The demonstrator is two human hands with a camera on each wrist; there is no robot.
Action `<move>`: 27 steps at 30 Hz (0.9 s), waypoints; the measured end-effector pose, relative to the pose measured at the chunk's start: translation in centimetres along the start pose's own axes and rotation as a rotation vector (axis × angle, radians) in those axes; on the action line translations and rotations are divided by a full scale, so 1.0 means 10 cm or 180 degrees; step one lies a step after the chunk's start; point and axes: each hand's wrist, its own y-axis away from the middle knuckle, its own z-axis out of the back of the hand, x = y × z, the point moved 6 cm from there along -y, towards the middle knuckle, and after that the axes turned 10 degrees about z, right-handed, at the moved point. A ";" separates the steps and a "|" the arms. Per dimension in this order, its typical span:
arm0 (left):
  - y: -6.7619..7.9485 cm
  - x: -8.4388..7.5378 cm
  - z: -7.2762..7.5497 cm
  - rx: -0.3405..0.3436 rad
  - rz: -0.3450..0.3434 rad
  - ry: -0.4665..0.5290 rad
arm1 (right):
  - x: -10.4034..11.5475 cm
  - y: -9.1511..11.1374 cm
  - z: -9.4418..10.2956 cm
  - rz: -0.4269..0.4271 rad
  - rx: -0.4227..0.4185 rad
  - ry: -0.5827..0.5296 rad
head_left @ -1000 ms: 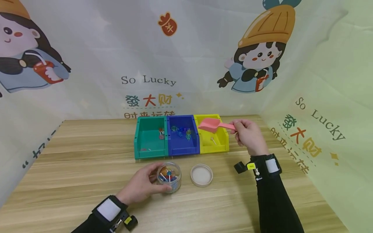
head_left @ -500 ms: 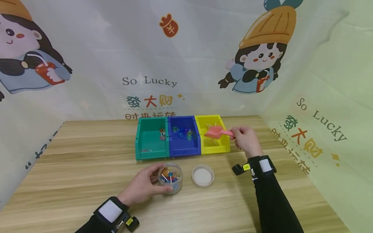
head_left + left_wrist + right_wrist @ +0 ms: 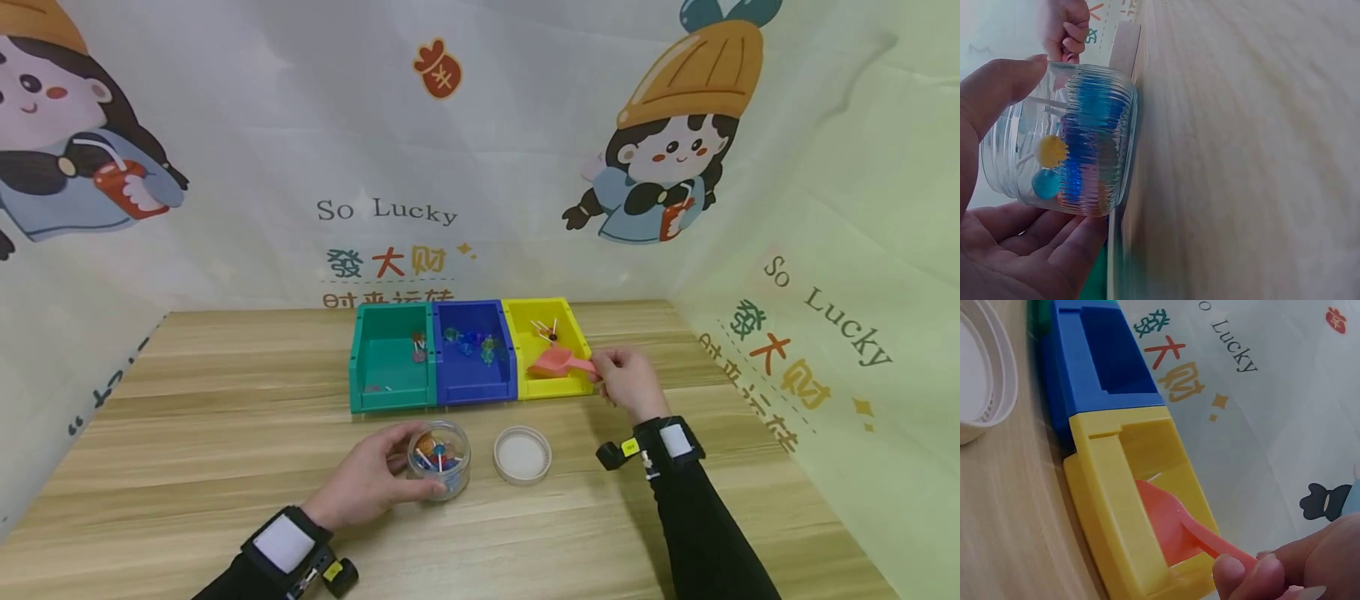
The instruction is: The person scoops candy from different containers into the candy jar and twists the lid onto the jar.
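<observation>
My right hand point(image 3: 628, 383) pinches the handle of a pink scoop point(image 3: 553, 362), whose blade is down inside the yellow bin point(image 3: 581, 385). Behind the blade lie several small sticks with a dark-headed one point(image 3: 552, 337). In the right wrist view the pink scoop point(image 3: 1169, 515) dips below the bin's front wall. With thumb and fingers, my left hand point(image 3: 371, 475) grips a clear glass jar point(image 3: 459, 479) standing on the table. Ball-headed sticks, yellow point(image 3: 1052, 151) and teal point(image 3: 1046, 183) among them, show through its ribbed glass in the left wrist view.
A blue bin point(image 3: 476, 390) with blue and green pieces joins the yellow one. Left of it is a green bin point(image 3: 375, 358) with a few reddish pieces. A round white lid point(image 3: 522, 455) lies right of the jar. A printed cloth point(image 3: 510, 167) hangs behind.
My right hand has brought the scoop down and toward me into the yellow bin. More sticks now show at the bin's back. My left hand stays on the jar.
</observation>
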 end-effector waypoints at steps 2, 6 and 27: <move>0.00 -0.01 0.00 0.0012 -0.0013 0.0004 | -0.03 0.00 -0.01 -0.0030 0.0043 0.0080; -0.01 0.01 -0.01 -0.0008 0.0016 0.0000 | -0.10 0.04 -0.04 -0.0165 0.0122 0.0176; -0.02 0.02 -0.01 0.0000 -0.0018 -0.0009 | 0.07 0.28 0.36 -0.0080 -0.0322 0.0533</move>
